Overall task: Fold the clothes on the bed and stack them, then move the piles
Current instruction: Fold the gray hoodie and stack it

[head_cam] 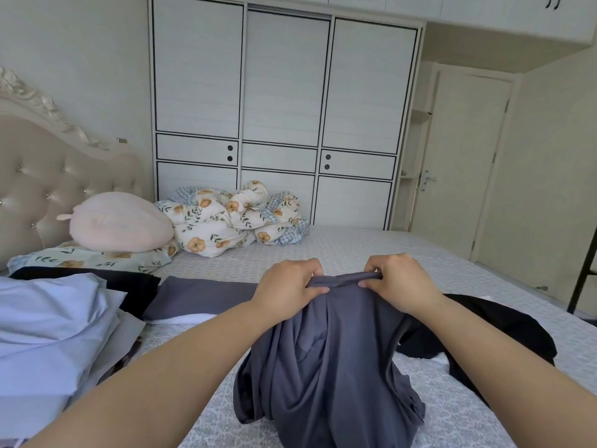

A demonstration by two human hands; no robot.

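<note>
Bed (355, 247) carries a folded stack (48, 318) left of the grey garment (323, 367), pinched by both hands (290, 286) (397, 282); black garment (500, 321) unfolded.

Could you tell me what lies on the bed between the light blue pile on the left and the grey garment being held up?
In the head view, a flat grey garment lies between the light blue pile and the held grey garment, with a white edge beneath it.

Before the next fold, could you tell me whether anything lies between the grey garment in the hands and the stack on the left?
Yes. A folded grey piece lies flat on the bed between the held garment and the pale blue stack. Both hands already grip the garment's top edge, with nothing between them and it.
</note>
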